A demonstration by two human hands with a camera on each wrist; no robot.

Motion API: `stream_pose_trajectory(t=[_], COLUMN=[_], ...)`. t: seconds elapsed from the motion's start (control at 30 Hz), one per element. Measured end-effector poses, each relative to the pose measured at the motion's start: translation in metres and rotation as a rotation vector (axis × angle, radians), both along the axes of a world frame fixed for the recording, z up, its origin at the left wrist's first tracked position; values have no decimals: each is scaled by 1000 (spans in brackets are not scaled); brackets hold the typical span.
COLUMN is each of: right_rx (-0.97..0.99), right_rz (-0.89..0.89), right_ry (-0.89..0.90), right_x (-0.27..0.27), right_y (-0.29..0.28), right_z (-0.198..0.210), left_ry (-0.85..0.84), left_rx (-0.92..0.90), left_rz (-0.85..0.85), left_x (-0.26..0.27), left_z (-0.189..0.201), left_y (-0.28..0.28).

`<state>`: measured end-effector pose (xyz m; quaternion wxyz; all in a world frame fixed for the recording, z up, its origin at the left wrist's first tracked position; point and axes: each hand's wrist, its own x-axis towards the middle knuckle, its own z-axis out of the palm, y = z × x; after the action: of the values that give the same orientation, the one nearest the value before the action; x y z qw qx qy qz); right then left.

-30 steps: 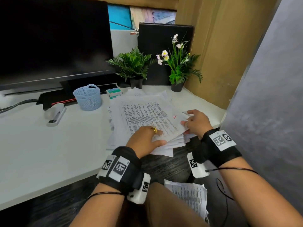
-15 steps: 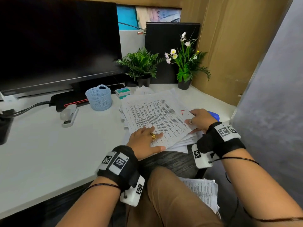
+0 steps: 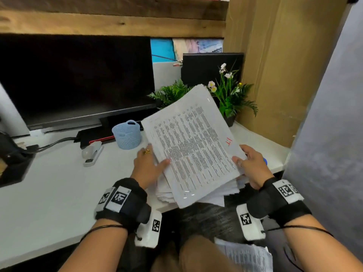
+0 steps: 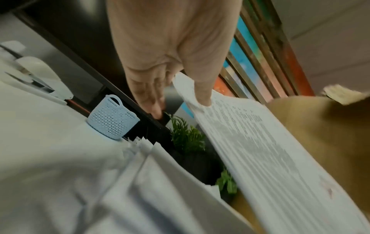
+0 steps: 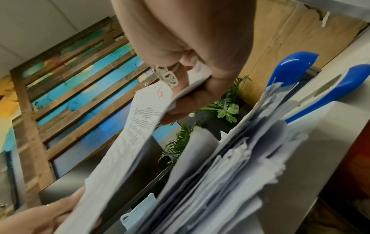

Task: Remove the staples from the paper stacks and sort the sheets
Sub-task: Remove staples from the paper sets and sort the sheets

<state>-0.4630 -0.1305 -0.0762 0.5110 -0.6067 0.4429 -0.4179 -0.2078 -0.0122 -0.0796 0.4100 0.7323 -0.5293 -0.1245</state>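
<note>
1. Stapled stack is at centre frame of the head view, lifted clear of the loose paper pile at the desk's near edge and tilted, far end raised toward the plants.
2. Left hand: thumb on the printed face, fingers extended under the left edge. A light supporting pinch, likely to keep the sheets from sagging.
3. Right hand: thumb and curled fingers clamp the right corner just beside the red handwritten mark. The right wrist view confirms paper between thumb and fingers.
4. Judgement: the two-hand hold seems meant to separate this stack from the pile and bring its bound corner to view. Staple itself not resolvable.
5. Blue tool lies on the desk at upper right of the right wrist view, beyond the pile, possibly the remover.
6. White stapler and blue mesh basket sit left of the papers, near the monitor base.
7. More sheets rest at lower right, on the lap.
</note>
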Motion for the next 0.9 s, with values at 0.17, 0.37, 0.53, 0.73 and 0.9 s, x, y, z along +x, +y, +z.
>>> stream_pose_trajectory(t=[0.17,0.37,0.53,0.73,0.9], right_rx=[-3,-461,-372,-130,-113], right_rz=[209,130,-30,88,49], right_ry=[22,475,1102,1097,1055], right_x=[-10,-16,-26,-21,-22], right_y=[-9,-40,-85,-105,-102], right_z=[2,2,-2,-8,-5], left_ry=[447,408,304,322,379], left_rx=[-293,-321,-199,-184,-194], left_rz=[192,333,272,196,180], left_x=[3,3,-8,-31,-38], left_z=[29,31,35,42,45], left_y=[-8,-16,-16,-19,-19])
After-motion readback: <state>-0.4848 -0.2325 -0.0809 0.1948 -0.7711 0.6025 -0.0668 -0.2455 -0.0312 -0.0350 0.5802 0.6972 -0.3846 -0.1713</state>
